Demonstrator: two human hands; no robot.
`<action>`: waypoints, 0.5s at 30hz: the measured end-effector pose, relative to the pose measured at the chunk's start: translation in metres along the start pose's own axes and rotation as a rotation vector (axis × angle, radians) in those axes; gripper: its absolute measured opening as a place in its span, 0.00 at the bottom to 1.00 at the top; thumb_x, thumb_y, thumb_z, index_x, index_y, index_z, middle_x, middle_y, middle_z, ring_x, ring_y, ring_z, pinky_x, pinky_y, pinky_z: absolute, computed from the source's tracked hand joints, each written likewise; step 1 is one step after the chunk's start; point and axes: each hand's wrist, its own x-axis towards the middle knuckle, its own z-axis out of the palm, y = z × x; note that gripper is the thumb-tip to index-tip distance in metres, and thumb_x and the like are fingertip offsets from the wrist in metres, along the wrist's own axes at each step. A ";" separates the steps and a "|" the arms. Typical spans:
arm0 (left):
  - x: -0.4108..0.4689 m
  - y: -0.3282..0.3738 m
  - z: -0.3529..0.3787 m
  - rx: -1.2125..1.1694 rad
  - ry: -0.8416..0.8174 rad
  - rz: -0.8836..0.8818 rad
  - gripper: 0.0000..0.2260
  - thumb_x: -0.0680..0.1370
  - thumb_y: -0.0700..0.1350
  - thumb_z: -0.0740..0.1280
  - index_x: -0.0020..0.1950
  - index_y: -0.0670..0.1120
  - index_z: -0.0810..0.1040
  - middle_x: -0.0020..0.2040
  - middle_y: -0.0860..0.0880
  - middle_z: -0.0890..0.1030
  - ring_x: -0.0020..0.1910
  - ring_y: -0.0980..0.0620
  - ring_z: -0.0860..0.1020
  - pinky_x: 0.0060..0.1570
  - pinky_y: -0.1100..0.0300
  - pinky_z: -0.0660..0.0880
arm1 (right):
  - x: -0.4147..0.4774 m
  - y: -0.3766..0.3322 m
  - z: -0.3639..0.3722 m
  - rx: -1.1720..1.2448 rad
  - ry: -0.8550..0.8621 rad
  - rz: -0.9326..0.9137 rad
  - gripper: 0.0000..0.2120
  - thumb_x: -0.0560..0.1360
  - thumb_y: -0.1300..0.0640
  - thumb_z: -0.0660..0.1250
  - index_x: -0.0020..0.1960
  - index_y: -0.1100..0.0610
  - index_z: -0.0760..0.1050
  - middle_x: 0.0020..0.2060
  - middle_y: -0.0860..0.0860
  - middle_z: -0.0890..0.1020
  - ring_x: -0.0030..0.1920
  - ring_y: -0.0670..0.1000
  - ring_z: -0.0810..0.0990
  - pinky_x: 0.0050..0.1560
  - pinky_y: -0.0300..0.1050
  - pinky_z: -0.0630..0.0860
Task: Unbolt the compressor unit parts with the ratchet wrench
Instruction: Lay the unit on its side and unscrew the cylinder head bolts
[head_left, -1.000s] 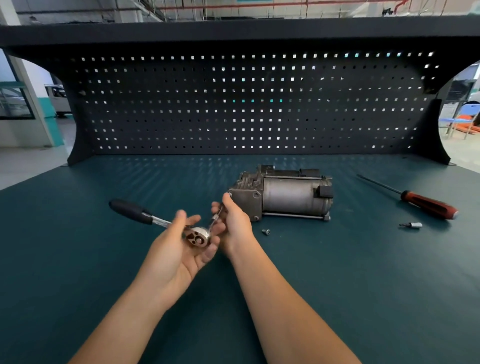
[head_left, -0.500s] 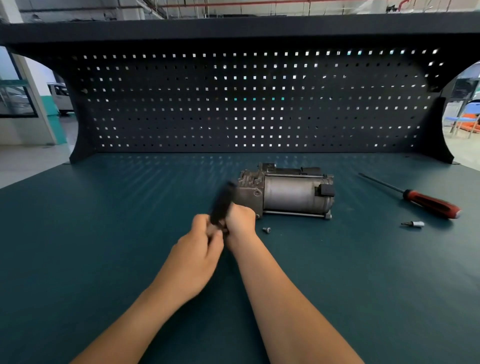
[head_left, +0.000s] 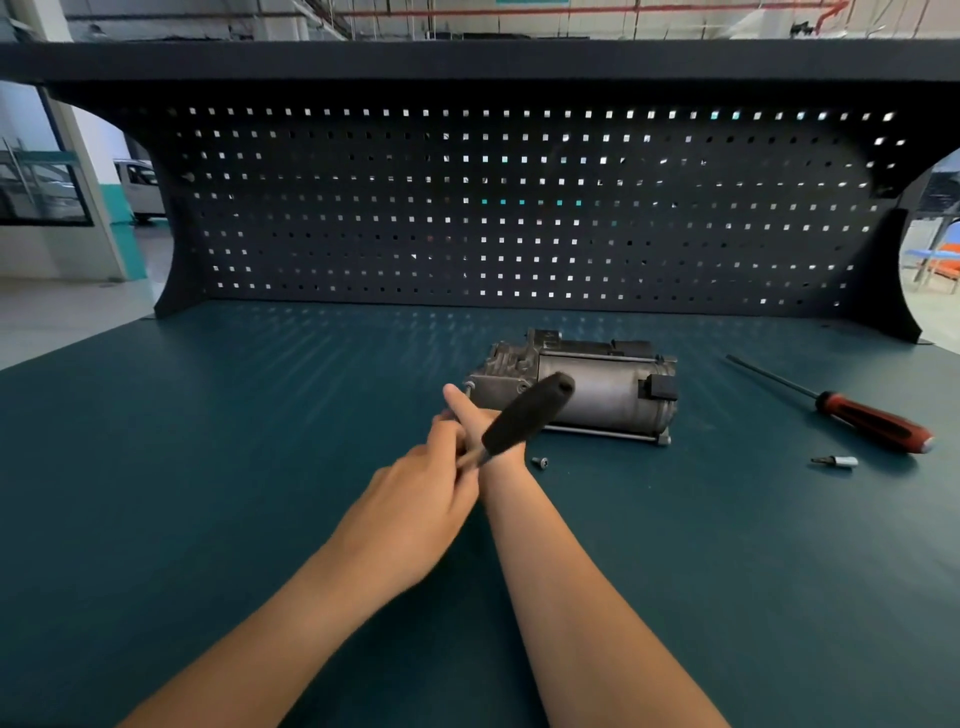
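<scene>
**While the compressor unit (head_left: 608, 395) sits on the bench (head_left: 208, 467), both hands are bunched on the ratchet wrench (head_left: 524, 415)**

As far as I can make out, the left hand (head_left: 415, 499) has the ratchet wrench by its metal neck, just below the black grip. Its fingers (head_left: 441, 436) are curled in around that end. It's a bit blurry there, so I can't see the head of the tool at all. The black grip sticks up and to the right, tilted, and crosses in front of the left end of the compressor unit from this angle. Can't tell if it actually touches the housing.

The right hand (head_left: 480, 428) is tucked right behind the left one and the two touch. One digit points straight up, close to the compressor's left end. Everything else on that hand is hidden by the grip and the other hand, so I honestly can't say whether it's gripping anything.

The compressor unit lies on its side toward the back middle of the bench, in front of the dark pegboard (head_left: 519, 208). A loose bolt (head_left: 540, 461) lies just in front of it, beside the right wrist. Off to the right, well apart, there's a screwdriver (head_left: 872, 426) with a red and black handle, with a small bit socket (head_left: 836, 461) near it.
</scene>
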 end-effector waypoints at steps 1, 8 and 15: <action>-0.002 0.000 0.003 -0.022 0.007 0.001 0.04 0.80 0.53 0.52 0.52 0.55 0.60 0.36 0.55 0.72 0.32 0.58 0.72 0.29 0.62 0.66 | 0.000 0.000 0.000 0.046 -0.016 0.029 0.11 0.74 0.59 0.68 0.38 0.65 0.74 0.27 0.53 0.75 0.24 0.47 0.74 0.27 0.37 0.73; 0.009 0.014 -0.011 -1.248 -0.002 -0.495 0.10 0.81 0.44 0.54 0.47 0.43 0.73 0.31 0.45 0.78 0.23 0.54 0.74 0.22 0.64 0.72 | 0.001 0.000 0.000 0.268 -0.130 0.187 0.14 0.77 0.53 0.64 0.37 0.60 0.72 0.18 0.47 0.72 0.15 0.44 0.66 0.16 0.32 0.59; 0.010 0.007 -0.014 -0.701 0.028 -0.345 0.06 0.81 0.47 0.54 0.52 0.51 0.69 0.33 0.50 0.77 0.24 0.57 0.75 0.24 0.63 0.72 | 0.006 0.001 0.001 0.065 -0.021 0.087 0.17 0.74 0.52 0.68 0.31 0.61 0.74 0.17 0.48 0.73 0.25 0.49 0.69 0.29 0.41 0.68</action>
